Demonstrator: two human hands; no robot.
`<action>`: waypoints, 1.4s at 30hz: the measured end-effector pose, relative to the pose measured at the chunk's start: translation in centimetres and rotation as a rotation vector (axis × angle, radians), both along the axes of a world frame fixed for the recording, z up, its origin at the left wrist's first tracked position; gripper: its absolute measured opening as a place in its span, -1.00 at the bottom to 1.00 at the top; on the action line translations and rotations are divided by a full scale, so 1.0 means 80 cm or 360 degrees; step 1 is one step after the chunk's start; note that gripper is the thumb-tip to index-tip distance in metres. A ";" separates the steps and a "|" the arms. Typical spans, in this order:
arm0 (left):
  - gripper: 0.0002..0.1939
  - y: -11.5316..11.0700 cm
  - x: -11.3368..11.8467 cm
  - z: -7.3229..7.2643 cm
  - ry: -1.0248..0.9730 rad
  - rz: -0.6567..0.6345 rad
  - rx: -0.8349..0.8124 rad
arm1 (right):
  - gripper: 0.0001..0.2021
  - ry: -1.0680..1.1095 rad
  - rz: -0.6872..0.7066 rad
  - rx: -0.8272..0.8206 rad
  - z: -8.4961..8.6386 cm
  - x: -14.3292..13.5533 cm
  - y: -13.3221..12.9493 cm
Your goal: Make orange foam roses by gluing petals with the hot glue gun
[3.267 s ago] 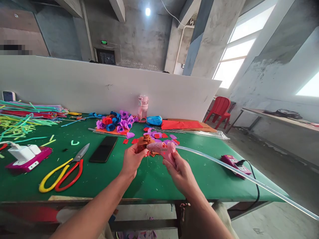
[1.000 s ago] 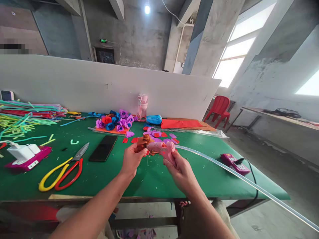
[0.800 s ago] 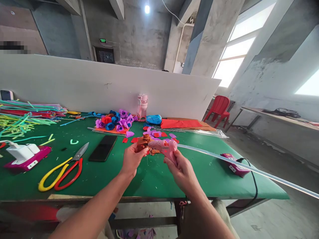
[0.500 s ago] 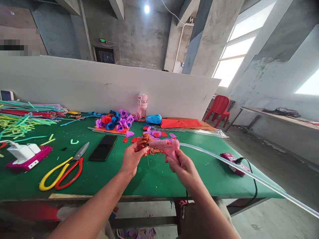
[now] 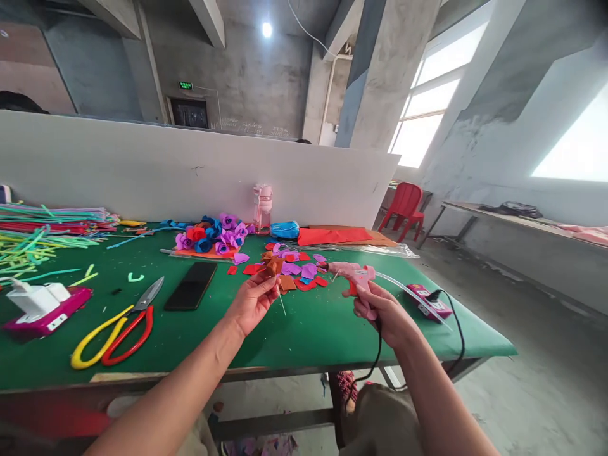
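Note:
Pinched in my left hand (image 5: 254, 303) is a brown paper flower (image 5: 274, 266) on a thin wire that sticks out below the fingers. My right hand (image 5: 384, 309) grips a pink glue gun (image 5: 354, 273) by its handle, nozzle towards the left and apart from the flower. A clear glue stick (image 5: 408, 292) trails from the gun's back. Behind and between the hands lie loose paper petals (image 5: 308, 271) in purple, red, brown and blue. Finished-looking paper flowers (image 5: 228, 235) in purple, red and blue are heaped further back.
On the green table (image 5: 304, 342) at left are scissors (image 5: 126, 329), a black phone (image 5: 191, 286), a power strip (image 5: 50, 313) and colourful strips (image 5: 52, 221). A pink bottle (image 5: 263, 209) stands at the back. Another power strip (image 5: 430, 301) sits at right.
My right hand has drawn the glue gun to the right, away from the flower in my left hand. The petals behind it show more fully. The camera view has shifted slightly.

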State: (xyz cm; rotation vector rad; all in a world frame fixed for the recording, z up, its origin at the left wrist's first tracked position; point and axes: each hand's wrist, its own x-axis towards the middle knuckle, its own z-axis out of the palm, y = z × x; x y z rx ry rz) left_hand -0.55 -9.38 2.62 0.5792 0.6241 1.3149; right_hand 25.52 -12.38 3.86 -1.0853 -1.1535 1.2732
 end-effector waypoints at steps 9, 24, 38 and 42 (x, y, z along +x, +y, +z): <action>-0.80 -0.023 0.022 0.027 0.0157 -0.0051 0.0203 | -0.76 -0.1196 -0.0407 -0.0188 -0.053 0.045 0.036; -0.75 -0.129 0.009 0.016 0.0312 0.0201 0.0336 | -0.70 -0.1222 -0.0750 0.0253 -0.040 -0.011 -0.025; -0.69 -0.108 0.051 -0.018 0.0413 0.0154 0.0460 | -0.78 0.0483 -0.0038 0.0124 -0.039 -0.117 -0.067; -0.62 -0.111 0.054 -0.019 0.0449 0.0214 0.0441 | -0.79 0.0443 -0.0064 0.0174 -0.040 -0.119 -0.069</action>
